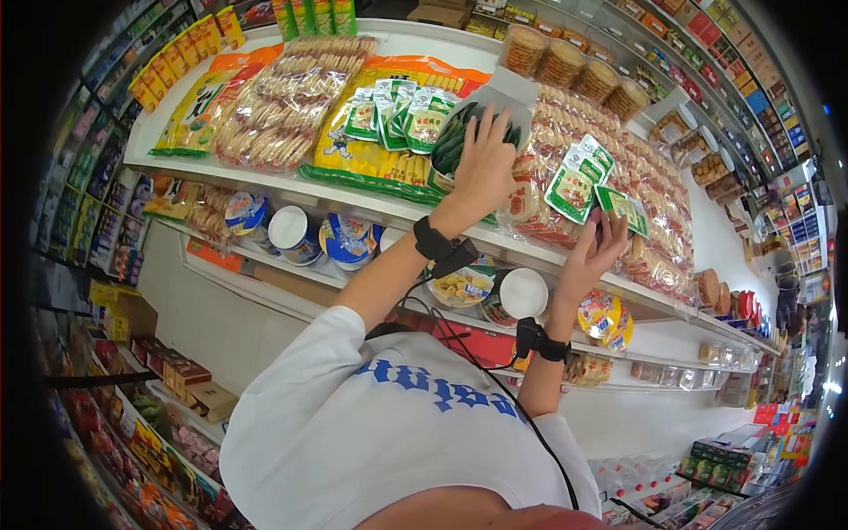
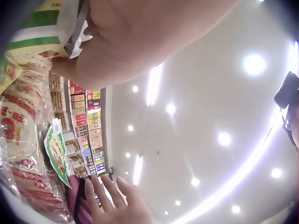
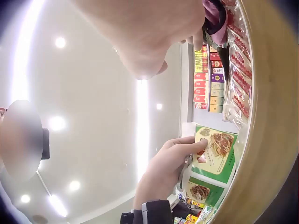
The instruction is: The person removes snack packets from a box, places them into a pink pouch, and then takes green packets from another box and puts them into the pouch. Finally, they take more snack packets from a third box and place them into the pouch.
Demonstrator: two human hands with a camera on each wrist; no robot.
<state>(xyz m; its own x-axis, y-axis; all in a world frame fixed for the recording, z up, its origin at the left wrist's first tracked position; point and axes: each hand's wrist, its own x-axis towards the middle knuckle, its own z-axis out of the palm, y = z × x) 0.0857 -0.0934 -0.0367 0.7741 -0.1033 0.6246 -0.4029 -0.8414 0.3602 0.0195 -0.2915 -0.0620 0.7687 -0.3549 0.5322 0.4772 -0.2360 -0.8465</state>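
In the head view my left hand (image 1: 484, 172) lies over an open carton (image 1: 511, 93) filled with dark green packets (image 1: 450, 141). The right wrist view has that hand's thumb on the carton's printed green and cream front, its fingers reaching over the edge. My right hand (image 1: 596, 247), fingers extended, is at the lower edge of a green and white snack packet (image 1: 625, 210). More such packets (image 1: 574, 181) lie just above it, on bagged rice crackers (image 1: 662, 212). Left of the carton, several loose packets (image 1: 389, 115) rest on a yellow bag (image 1: 353, 159).
A white shelf edge (image 1: 371, 194) runs below the goods. Cup noodles (image 1: 291, 228) stand on the lower shelf beneath my arms. Clear jars of biscuits (image 1: 561, 62) line the back. A black cable (image 1: 468, 349) hangs between my wrists. Another large cracker bag (image 1: 291, 102) lies to the left.
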